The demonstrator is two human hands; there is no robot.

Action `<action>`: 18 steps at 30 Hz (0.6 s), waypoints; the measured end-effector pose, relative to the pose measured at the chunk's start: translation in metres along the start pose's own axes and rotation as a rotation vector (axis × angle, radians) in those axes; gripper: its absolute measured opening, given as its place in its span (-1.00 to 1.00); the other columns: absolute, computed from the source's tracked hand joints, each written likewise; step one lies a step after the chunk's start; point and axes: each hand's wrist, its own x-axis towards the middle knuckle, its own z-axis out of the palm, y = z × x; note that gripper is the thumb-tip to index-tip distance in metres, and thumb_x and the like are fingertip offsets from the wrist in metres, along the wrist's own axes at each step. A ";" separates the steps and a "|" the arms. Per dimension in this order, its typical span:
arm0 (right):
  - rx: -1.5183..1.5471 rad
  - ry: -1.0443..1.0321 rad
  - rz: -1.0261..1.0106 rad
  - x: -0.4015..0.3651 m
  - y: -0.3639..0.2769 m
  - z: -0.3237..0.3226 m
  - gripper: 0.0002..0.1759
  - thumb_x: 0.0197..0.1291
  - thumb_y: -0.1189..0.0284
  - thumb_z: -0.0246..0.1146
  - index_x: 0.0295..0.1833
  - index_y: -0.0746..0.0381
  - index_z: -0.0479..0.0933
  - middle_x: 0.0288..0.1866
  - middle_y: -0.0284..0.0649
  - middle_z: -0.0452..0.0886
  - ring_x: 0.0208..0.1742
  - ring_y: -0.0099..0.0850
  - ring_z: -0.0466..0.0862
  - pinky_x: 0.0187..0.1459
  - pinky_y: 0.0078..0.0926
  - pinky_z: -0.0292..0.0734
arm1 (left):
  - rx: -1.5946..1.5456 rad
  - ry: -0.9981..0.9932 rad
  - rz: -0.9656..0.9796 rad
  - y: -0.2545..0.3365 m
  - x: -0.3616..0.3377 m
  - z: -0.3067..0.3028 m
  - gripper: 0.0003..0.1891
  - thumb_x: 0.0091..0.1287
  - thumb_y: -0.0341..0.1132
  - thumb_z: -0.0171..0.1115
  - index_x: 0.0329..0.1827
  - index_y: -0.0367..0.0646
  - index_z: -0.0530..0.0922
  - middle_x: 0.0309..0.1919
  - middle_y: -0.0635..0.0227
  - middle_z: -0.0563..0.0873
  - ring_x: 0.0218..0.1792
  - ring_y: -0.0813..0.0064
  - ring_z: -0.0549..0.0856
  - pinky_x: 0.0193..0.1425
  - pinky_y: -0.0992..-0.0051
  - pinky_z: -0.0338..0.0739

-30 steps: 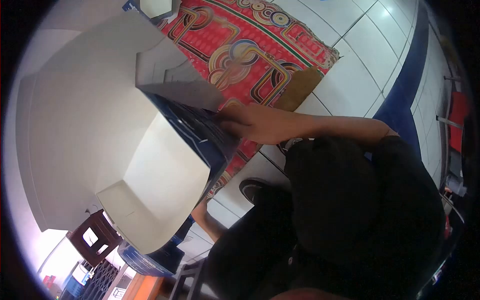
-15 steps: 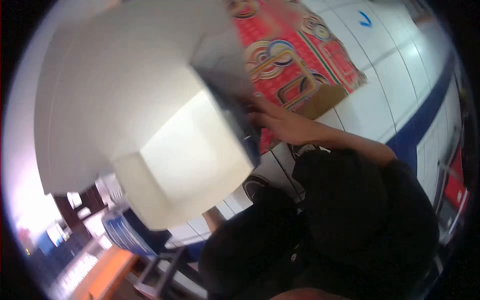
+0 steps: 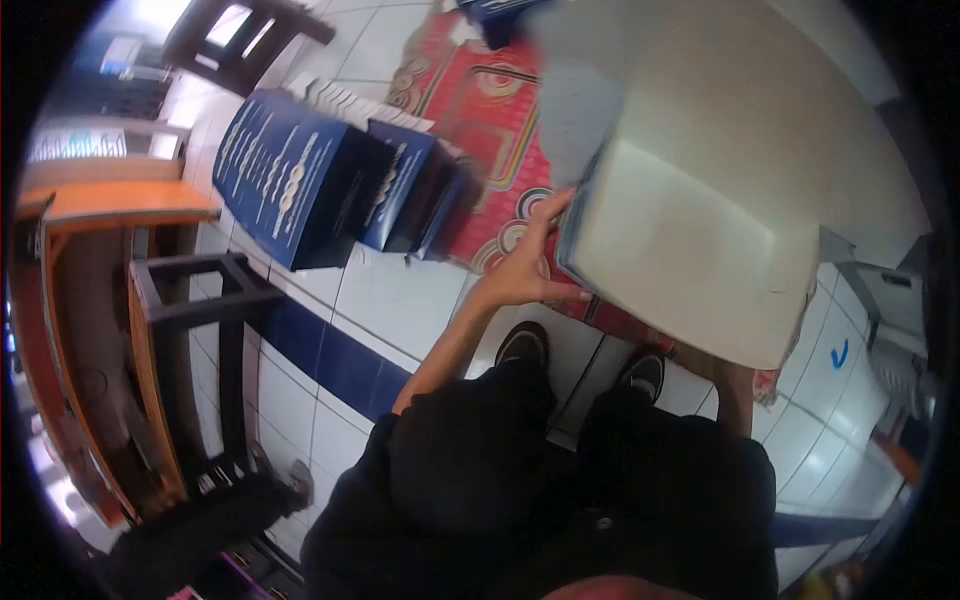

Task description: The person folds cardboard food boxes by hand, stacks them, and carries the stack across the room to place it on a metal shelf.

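A large open cardboard box (image 3: 690, 240) with a cream inside and raised flaps fills the upper right, tilted so that its opening faces me. My left hand (image 3: 525, 268) grips its left side, fingers along the outer wall and thumb near the lower corner. My right forearm (image 3: 736, 398) goes up behind the box's lower right edge. The box hides my right hand and its fingers. Beneath the box lies a red patterned sheet (image 3: 500, 85) on the floor.
Several dark blue boxes with white print (image 3: 290, 185) stand on the white tiled floor to the left. An orange-topped wooden table (image 3: 125, 200) and a dark stool frame (image 3: 185, 285) are further left. My shoes (image 3: 640, 372) stand just below the box.
My view has swung, and the box has gone from the left of the picture to the right. My left hand now shows on its left side; my right hand has gone behind it.
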 end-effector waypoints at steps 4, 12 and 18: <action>0.001 0.048 -0.010 0.006 0.005 0.002 -0.41 0.52 0.33 0.02 0.55 0.35 0.19 0.49 0.06 0.36 0.50 -0.16 0.38 0.50 -0.26 0.21 | 0.086 0.013 0.111 0.002 -0.003 -0.008 0.32 -0.13 -0.23 0.73 0.67 -0.13 -0.04 0.60 0.05 0.08 0.65 0.11 0.02 0.68 0.16 -0.04; -0.010 0.101 -0.028 0.008 0.012 -0.007 -0.43 0.51 0.30 0.05 0.51 0.35 0.24 0.46 0.05 0.39 0.48 -0.16 0.40 0.48 -0.27 0.23 | 0.119 0.031 0.177 0.001 -0.017 -0.025 0.07 0.00 -0.44 0.45 0.64 -0.11 0.05 0.55 0.15 0.22 0.61 0.24 0.18 0.64 0.09 0.10; 0.001 0.143 -0.038 0.008 0.014 -0.016 -0.44 0.51 0.28 0.07 0.48 0.36 0.27 0.44 0.03 0.41 0.46 -0.16 0.41 0.46 -0.27 0.25 | -0.651 0.840 -0.142 -0.016 -0.126 -0.056 -0.30 0.29 0.10 0.18 0.41 -0.13 0.34 0.24 0.10 0.49 0.28 0.15 0.52 0.35 0.04 0.44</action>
